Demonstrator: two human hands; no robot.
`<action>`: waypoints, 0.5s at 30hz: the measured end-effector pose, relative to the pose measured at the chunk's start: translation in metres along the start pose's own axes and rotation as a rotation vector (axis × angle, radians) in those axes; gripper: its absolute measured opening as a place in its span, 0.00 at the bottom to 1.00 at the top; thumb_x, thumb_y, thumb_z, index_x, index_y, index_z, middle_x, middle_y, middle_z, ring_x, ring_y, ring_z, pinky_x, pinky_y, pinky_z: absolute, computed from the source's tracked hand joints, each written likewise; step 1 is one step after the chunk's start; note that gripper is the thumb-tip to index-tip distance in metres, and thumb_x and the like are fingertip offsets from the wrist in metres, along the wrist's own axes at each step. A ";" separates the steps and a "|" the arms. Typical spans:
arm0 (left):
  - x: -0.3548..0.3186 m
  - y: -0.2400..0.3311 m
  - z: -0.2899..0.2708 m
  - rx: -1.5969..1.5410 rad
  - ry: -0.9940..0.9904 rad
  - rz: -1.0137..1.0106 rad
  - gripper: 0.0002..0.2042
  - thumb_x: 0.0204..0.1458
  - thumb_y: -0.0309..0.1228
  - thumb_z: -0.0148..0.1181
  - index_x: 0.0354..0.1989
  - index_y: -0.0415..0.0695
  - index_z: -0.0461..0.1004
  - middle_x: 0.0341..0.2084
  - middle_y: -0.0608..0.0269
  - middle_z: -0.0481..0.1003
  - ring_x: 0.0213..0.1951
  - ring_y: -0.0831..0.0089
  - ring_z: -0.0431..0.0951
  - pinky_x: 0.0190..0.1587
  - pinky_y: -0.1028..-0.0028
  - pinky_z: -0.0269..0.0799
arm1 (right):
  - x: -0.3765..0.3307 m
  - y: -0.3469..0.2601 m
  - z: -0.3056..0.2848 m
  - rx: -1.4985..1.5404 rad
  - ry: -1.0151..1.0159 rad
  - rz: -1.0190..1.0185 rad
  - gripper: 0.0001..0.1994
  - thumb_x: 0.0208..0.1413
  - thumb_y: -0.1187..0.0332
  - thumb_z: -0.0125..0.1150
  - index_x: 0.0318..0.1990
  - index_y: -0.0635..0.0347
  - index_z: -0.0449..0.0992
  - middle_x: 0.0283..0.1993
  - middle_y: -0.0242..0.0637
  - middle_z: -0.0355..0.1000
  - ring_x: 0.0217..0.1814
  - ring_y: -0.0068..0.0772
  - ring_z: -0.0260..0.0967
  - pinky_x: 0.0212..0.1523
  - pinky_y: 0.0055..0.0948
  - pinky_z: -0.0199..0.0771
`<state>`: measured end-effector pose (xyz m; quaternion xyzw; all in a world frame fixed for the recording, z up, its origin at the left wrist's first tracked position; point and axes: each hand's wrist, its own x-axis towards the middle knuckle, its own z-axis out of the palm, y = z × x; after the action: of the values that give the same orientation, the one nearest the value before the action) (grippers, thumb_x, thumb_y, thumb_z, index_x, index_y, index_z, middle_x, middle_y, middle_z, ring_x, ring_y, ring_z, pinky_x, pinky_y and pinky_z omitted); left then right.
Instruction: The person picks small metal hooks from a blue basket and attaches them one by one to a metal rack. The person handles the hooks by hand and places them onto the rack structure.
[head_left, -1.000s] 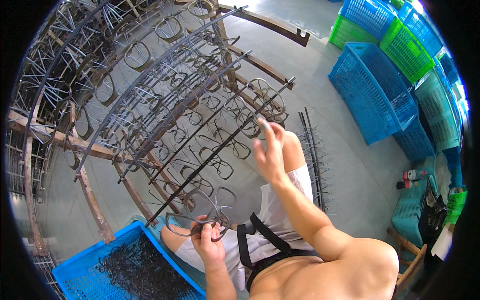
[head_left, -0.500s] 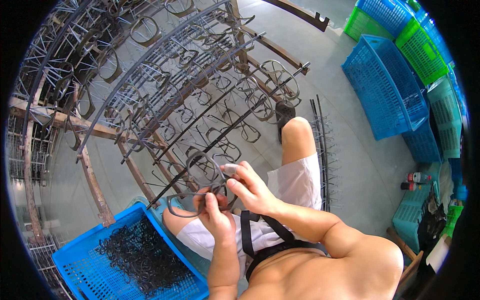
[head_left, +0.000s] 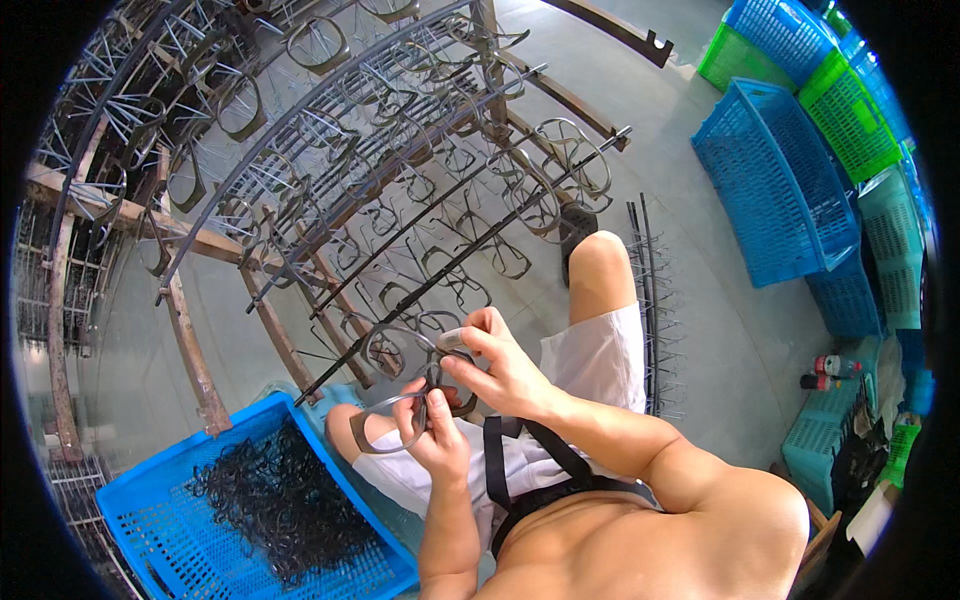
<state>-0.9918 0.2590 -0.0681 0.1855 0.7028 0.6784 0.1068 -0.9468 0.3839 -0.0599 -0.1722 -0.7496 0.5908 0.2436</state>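
Observation:
Dark grey looped frame pieces (head_left: 372, 405), shaped like open rings joined together, are held in front of my lap. My left hand (head_left: 438, 440) pinches them from below, thumb on top. My right hand (head_left: 500, 372) closes on their upper right side with bent fingers; a pale wrap covers one fingertip. Just beyond my hands runs a dark rod (head_left: 480, 240) of the rack, hung with similar looped pieces. The exact contact under my fingers is partly hidden.
A blue basket (head_left: 130, 505) holding a tangle of small black parts (head_left: 285, 510) stands at my lower left. Racks of looped pieces (head_left: 320, 45) fill the far left. Rods with thin hooks (head_left: 648, 290) lie right of my leg. Blue crates (head_left: 770, 190) stand farther right.
The view has shifted slightly. The looped pieces have turned and dropped a little in my hands, and my right fingers have curled in more. Both hands keep their hold.

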 end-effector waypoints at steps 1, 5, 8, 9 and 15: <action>0.001 -0.002 -0.003 -0.010 -0.030 -0.026 0.09 0.58 0.27 0.47 0.43 0.36 0.63 0.27 0.60 0.72 0.27 0.76 0.71 0.31 0.78 0.68 | 0.003 0.002 -0.001 -0.075 0.027 -0.079 0.13 0.51 0.71 0.58 0.45 0.64 0.70 0.37 0.41 0.59 0.40 0.36 0.57 0.42 0.30 0.60; 0.000 -0.007 -0.009 -0.337 -0.077 -0.317 0.08 0.57 0.24 0.49 0.43 0.34 0.64 0.31 0.55 0.74 0.31 0.75 0.73 0.32 0.78 0.71 | 0.009 0.003 0.000 -0.057 0.040 -0.023 0.09 0.51 0.71 0.59 0.37 0.64 0.69 0.42 0.43 0.60 0.46 0.41 0.56 0.48 0.32 0.58; -0.006 -0.010 -0.006 -0.238 -0.020 -0.317 0.08 0.55 0.22 0.50 0.43 0.34 0.65 0.31 0.56 0.73 0.32 0.75 0.74 0.34 0.77 0.73 | 0.007 -0.005 0.002 0.012 0.028 -0.097 0.09 0.52 0.71 0.57 0.37 0.66 0.67 0.46 0.46 0.61 0.49 0.47 0.56 0.51 0.37 0.57; -0.007 -0.011 -0.005 -0.321 -0.018 -0.311 0.08 0.55 0.21 0.50 0.42 0.35 0.65 0.30 0.57 0.73 0.31 0.75 0.74 0.34 0.77 0.72 | 0.006 -0.008 0.002 0.043 0.038 -0.112 0.10 0.51 0.71 0.57 0.36 0.67 0.67 0.47 0.48 0.61 0.50 0.50 0.55 0.52 0.39 0.56; -0.013 -0.014 -0.010 -0.273 -0.034 -0.350 0.09 0.49 0.22 0.52 0.39 0.38 0.67 0.24 0.63 0.70 0.27 0.78 0.68 0.33 0.79 0.65 | 0.024 -0.005 -0.015 0.678 0.394 0.066 0.09 0.61 0.69 0.49 0.46 0.62 0.68 0.22 0.29 0.65 0.18 0.17 0.63 0.21 0.18 0.63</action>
<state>-0.9854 0.2448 -0.0828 0.0559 0.6239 0.7353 0.2588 -0.9579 0.4076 -0.0487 -0.2161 -0.4450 0.7680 0.4067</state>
